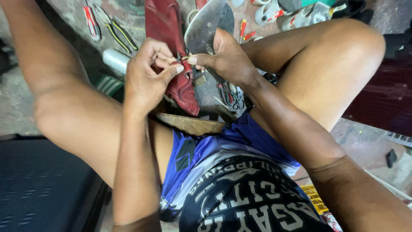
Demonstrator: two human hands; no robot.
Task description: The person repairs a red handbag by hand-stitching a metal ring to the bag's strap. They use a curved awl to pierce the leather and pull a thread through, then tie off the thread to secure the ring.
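A dark red leather bag (167, 38) lies between my knees, its lower end drooping onto a wooden board (191, 124). My left hand (148, 73) pinches a small metal fitting (185, 64) on the bag's edge between thumb and fingers. My right hand (223, 56) grips the same fitting from the right, thumb and forefinger closed on it. The two hands touch at the fitting. What the fitting is exactly stays hidden by my fingers.
A metal shoe anvil (204, 25) stands behind my right hand. Pliers and cutters (109, 23) lie on the concrete floor at the upper left, next to a white spool (115, 60). Scissors (231, 96) rest below my right wrist. Sandals (292, 13) sit at the top.
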